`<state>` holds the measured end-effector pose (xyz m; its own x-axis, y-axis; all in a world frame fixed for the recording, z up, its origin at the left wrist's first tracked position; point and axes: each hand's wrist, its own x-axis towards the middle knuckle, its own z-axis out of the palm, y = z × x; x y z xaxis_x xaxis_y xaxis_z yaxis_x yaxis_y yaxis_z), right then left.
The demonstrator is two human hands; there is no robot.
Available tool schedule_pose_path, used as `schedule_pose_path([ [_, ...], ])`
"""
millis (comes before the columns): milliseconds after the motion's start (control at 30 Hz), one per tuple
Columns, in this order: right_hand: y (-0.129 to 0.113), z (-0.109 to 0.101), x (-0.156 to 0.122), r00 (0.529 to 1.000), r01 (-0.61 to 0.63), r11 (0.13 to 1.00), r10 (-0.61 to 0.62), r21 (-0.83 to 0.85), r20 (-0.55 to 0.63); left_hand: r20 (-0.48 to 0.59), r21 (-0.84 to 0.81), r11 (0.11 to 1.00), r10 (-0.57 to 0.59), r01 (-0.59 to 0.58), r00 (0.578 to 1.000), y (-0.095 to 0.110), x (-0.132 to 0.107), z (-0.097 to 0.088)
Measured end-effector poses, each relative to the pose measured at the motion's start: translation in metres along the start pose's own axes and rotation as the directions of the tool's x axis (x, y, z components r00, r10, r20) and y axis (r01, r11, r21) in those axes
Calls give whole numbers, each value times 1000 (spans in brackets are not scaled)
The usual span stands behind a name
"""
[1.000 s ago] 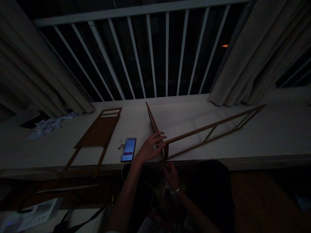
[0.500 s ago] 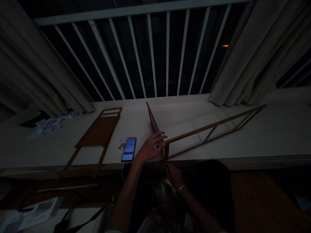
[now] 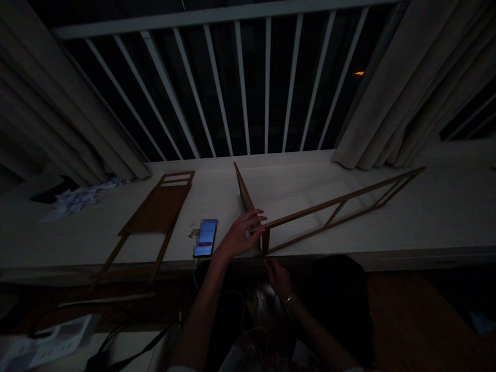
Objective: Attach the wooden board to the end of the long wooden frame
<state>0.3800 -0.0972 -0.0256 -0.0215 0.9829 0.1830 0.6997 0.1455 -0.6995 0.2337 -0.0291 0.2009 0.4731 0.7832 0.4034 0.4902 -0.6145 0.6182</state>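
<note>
A slim wooden frame, brown and ladder-like with thin crossbars, stands on edge, its two long rails running off to the right of the left hand. Under that hand it meets a second narrow wooden panel at a short upright post, the two forming a V. The panel angles back away from the hand. The right hand sits just below the post, close to the joint's lower end.
</note>
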Motion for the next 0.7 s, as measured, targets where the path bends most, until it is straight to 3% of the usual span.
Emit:
schedule_pose_path([
  [167,5,-13,4,991,133,980,-130,-145,31,-2,-9,1000,6,-6,1000,1,0,-1],
  [367,3,-35,13,943,332,891,-316,-310,102,-16,-12,1000,5,-5,1000,0,-1,0],
  [700,-6,-50,27,867,498,763,-420,-412,269,-29,12,1000,22,-22,999,-4,-4,-2],
])
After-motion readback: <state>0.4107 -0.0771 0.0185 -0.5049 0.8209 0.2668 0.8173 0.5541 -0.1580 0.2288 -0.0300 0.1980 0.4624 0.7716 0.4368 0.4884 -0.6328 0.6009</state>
